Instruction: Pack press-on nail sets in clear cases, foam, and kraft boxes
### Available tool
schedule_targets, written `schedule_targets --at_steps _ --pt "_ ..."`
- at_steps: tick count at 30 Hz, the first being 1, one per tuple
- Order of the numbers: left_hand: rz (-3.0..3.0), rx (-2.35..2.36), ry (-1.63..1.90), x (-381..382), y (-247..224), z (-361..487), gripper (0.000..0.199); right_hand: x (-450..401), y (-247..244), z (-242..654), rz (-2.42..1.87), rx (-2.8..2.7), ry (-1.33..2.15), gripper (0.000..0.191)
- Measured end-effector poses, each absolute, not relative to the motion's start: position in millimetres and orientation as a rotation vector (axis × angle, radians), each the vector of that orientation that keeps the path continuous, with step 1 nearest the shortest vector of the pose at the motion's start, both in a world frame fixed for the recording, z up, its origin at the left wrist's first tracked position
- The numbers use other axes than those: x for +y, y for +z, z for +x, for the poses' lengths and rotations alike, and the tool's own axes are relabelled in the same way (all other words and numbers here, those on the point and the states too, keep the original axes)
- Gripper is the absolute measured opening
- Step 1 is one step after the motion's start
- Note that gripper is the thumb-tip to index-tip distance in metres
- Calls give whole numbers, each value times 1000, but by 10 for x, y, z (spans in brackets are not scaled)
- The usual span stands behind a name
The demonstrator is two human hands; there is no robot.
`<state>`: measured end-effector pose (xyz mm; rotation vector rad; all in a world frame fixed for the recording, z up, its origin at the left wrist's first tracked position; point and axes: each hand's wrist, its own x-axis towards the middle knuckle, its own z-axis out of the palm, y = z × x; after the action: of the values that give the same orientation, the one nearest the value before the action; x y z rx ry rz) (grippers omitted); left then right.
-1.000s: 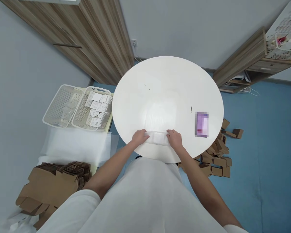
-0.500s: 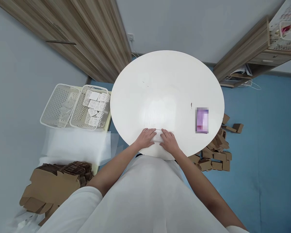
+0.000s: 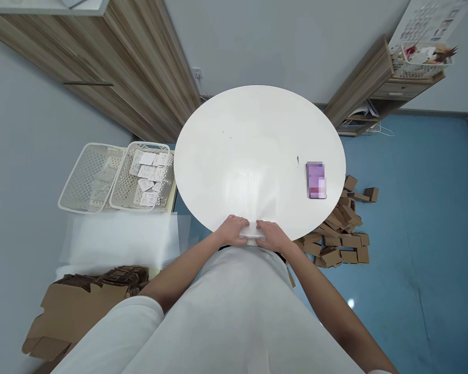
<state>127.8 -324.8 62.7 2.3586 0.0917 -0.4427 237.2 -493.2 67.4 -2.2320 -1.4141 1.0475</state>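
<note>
At the near edge of the round white table (image 3: pixel 253 130), a small whitish, partly see-through wrapped roll (image 3: pixel 252 231) lies between my hands. My left hand (image 3: pixel 233 230) grips its left end with curled fingers, the thumb on the near side. On the other end, my right hand (image 3: pixel 272 236) holds it the same way. What the roll contains, if anything, cannot be made out. A purple rectangular item (image 3: pixel 316 180), blurred out, lies apart on the right of the table.
Left of the table are two white plastic baskets, one holding printed paper slips (image 3: pixel 150 172). Nearer are translucent sheets (image 3: pixel 120 236) and flattened cardboard boxes (image 3: pixel 78 311). Small brown boxes (image 3: pixel 343 228) pile on the floor at right. A wooden cabinet (image 3: pixel 140 62) stands at back left.
Both hands have drawn the roll toward my body, to the table's near edge. Their fingers are more curled around it than before. The whole view has shifted slightly.
</note>
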Motion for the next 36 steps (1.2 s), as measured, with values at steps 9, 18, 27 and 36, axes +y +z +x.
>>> schedule_targets --at_steps 9,18,27,36 --pt "2229 242 -394 -3045 642 1348 34 -4818 676 2656 -2317 -1412 902 28" --pt "2009 738 -370 -2723 416 1464 27 -4590 443 2997 -2298 -963 1009 34" --pt "2310 917 -156 -2828 452 1438 42 -4735 286 2979 -2469 -707 648 40" --pt "2664 146 -323 -3483 514 1441 56 -4872 244 2708 -2274 -256 871 70"
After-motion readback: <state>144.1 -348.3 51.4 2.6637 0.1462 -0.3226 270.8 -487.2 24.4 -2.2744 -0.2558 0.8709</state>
